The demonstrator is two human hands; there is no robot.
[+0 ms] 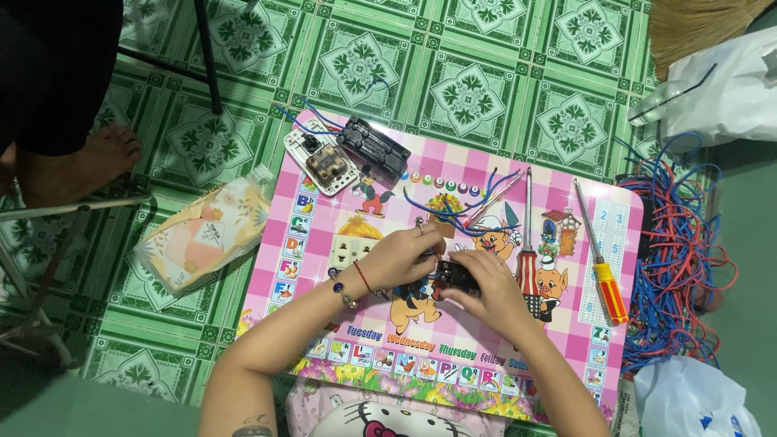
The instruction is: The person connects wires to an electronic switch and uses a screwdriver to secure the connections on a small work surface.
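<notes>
We see both hands meeting over the centre of the pink worktop [324, 243]. Left hand [401, 255] and right hand [486, 287] both close on a small black part [456, 275], held just above the worktop's middle. On the worktop's far-left corner: white switch plate [321, 163] w/ black housing [374, 149] beside it. Right of centre lie two screwdrivers, red-handled [527, 247] and orange-handled [603, 267]. Off the worktop's right edge: blue/red wire bundle [680, 259] on the floor.
</notes>
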